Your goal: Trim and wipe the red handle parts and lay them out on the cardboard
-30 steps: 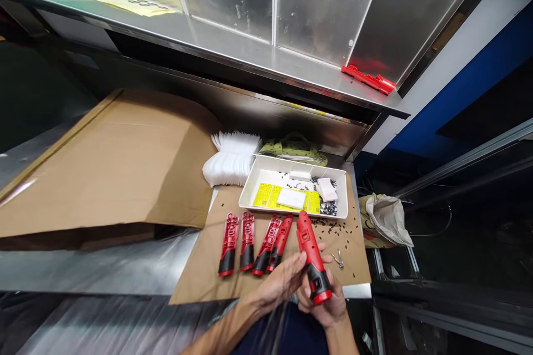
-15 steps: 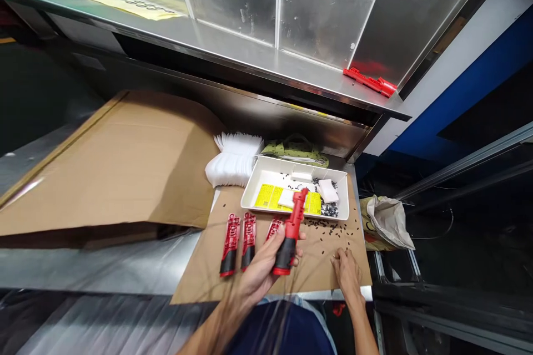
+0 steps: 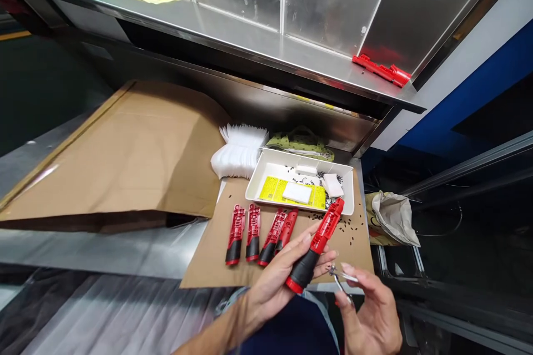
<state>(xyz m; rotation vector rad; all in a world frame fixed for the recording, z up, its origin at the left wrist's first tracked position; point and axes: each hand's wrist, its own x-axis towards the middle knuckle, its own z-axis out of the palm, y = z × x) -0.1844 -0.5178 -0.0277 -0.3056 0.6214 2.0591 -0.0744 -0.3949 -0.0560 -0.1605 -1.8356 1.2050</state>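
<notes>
My left hand [image 3: 287, 266] is closed around a red-and-black plastic tool housing [image 3: 316, 247], its black grip end toward me and its red end tilted up to the right. Between the thumb and fingers of my right hand [image 3: 370, 310] is a small silver two-armed tool [image 3: 340, 280]. Its arms spread toward the hand and meet at a tip close to the housing's black grip; its exact kind is unclear. Similar red-and-black housings [image 3: 236, 233] lie on the cardboard sheet [image 3: 208, 272] to the left of the held one.
A white tray [image 3: 255, 177] behind my hands holds yellow printed sheets [image 3: 272, 189], white pads and small black pieces; more black pieces lie scattered nearby. White sheets [image 3: 237, 161] are stacked beside a large cardboard box [image 3: 166, 144]. A red part [image 3: 381, 70] rests on the metal ledge.
My right hand has come up off the cardboard toward the housing, now with the silver tool in its fingers. My left hand has moved right and turned the housing, showing its inner side.
</notes>
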